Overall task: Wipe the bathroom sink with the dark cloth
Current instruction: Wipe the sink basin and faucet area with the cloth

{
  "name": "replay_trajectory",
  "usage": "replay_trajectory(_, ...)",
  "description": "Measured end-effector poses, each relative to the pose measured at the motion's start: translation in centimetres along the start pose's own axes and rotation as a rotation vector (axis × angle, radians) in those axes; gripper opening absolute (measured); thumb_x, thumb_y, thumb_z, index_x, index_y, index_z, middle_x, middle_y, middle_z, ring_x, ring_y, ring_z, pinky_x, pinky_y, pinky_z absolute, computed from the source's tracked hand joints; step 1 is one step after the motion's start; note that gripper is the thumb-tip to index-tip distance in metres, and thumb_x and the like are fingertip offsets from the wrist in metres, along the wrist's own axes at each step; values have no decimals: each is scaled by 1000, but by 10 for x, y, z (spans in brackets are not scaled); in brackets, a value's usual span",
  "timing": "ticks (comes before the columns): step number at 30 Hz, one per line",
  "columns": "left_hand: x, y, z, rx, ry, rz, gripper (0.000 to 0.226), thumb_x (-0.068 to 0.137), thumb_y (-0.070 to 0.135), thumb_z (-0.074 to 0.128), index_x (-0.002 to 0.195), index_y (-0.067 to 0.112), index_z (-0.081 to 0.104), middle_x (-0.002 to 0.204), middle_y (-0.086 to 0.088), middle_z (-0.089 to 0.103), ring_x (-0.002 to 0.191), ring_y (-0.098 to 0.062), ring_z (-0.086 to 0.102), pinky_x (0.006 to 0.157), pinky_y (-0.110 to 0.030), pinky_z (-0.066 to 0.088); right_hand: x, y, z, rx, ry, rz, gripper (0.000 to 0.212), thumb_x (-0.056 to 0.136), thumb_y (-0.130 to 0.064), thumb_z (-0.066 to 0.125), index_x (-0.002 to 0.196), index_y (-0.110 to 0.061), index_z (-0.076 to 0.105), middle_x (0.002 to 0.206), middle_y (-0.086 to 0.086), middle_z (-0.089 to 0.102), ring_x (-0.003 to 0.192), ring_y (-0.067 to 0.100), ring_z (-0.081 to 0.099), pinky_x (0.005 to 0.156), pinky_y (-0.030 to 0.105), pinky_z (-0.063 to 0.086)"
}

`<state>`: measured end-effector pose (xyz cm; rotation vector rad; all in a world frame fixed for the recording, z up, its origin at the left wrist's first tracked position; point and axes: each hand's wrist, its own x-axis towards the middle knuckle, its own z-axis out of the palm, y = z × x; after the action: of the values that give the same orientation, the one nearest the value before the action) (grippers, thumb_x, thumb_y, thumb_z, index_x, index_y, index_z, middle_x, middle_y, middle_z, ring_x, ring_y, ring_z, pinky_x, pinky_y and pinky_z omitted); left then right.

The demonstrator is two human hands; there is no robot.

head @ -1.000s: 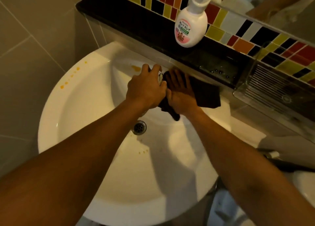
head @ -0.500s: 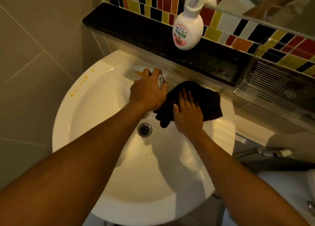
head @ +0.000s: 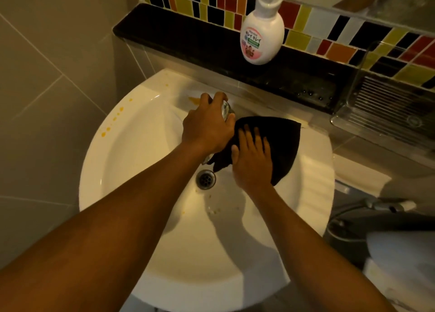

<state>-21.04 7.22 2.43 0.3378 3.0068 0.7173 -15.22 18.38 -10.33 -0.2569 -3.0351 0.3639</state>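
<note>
A white round sink (head: 131,194) fills the middle of the view, with a metal drain (head: 206,179) at its centre. Orange spots (head: 113,121) dot its left rim and an orange smear (head: 194,99) lies near the tap. My left hand (head: 207,128) is closed over the chrome tap (head: 226,110) at the back of the basin. My right hand (head: 251,161) lies flat, fingers spread, pressing the dark cloth (head: 280,142) against the basin's right inner slope beside the tap. Small specks (head: 215,209) lie below the drain.
A white pump soap bottle (head: 262,34) stands on the black ledge (head: 188,43) behind the sink, under coloured tiles. A clear ribbed tray (head: 386,113) sits at the right of the ledge. A spray hose (head: 376,205) and a white toilet (head: 400,252) are at the lower right.
My right hand has slid the cloth down from the back rim by the ledge onto the basin's right slope. My left hand has stayed on the tap. The view has shifted up.
</note>
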Motion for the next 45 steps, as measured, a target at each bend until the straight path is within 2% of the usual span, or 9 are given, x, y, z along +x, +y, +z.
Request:
replay_trajectory(3, -1, -1, 1, -9, 14, 4, 45, 92, 41, 49, 133, 24, 40, 131, -8, 44, 101, -33, 56, 78, -37, 49, 9, 17, -7, -14, 36, 100, 57, 101, -39, 17, 152, -13, 16, 160, 8, 19, 149, 22, 7, 122, 41, 6)
replay_trajectory(8, 1, -3, 4, -8, 30, 10, 45, 92, 42, 49, 132, 24, 41, 128, -7, 45, 97, -32, 57, 74, -35, 47, 35, 13, -7, -92, 40, 93, 60, 100, -36, 20, 152, -10, 7, 161, 11, 9, 149, 26, 1, 121, 42, -3)
replay_trajectory(13, 2, -3, 4, 3, 25, 3, 46, 92, 44, 48, 133, 24, 41, 129, -7, 45, 100, -30, 57, 80, -37, 50, 83, 19, -18, -275, -82, -400, 63, 96, -29, 28, 152, -12, 5, 162, 11, 7, 149, 28, 0, 121, 44, 0)
replay_trajectory(16, 3, -4, 5, 9, 26, 0, 47, 92, 44, 49, 133, 23, 41, 130, -7, 45, 102, -29, 57, 83, -38, 52, 92, 23, -28, -234, -116, -501, 61, 97, -25, 32, 152, -14, 10, 161, 9, 12, 149, 24, 5, 121, 41, 1)
replay_trajectory(19, 4, -4, 5, 14, 22, 2, 48, 92, 44, 49, 134, 23, 40, 130, -8, 46, 104, -31, 56, 84, -40, 52, 97, 19, -29, -244, -150, -503, 58, 98, -27, 31, 152, -16, 12, 162, 6, 11, 149, 23, 4, 121, 43, 5)
replay_trajectory(25, 3, -3, 3, 26, -4, 2, 46, 91, 43, 49, 132, 24, 40, 130, -9, 47, 102, -33, 57, 87, -43, 50, 75, 29, -28, -232, -123, -339, 60, 98, -35, 27, 153, -20, 8, 162, 3, 8, 149, 21, 3, 121, 40, 2)
replay_trajectory(32, 2, -2, 1, 40, -23, -9, 46, 90, 43, 48, 132, 24, 40, 131, -10, 46, 105, -38, 56, 89, -48, 50, 23, 70, -32, -243, -98, 5, 60, 99, -49, 14, 153, -26, 2, 163, 3, 2, 149, 27, -2, 121, 46, 2)
replay_trajectory(40, 2, -4, 5, 24, 25, -1, 44, 90, 41, 51, 130, 24, 42, 130, -12, 47, 104, -37, 55, 77, -36, 43, -63, 86, -53, -81, -70, 340, 61, 100, -33, 27, 153, -18, 0, 162, 9, -1, 148, 31, -5, 121, 44, -2)
replay_trajectory(45, -2, -3, 2, -13, 7, 4, 42, 92, 39, 51, 130, 23, 43, 131, -12, 46, 106, -38, 54, 77, -36, 43, -169, 50, -53, 138, 9, 536, 56, 101, -31, 27, 153, -16, 13, 162, 7, 6, 148, 32, 1, 118, 45, 9)
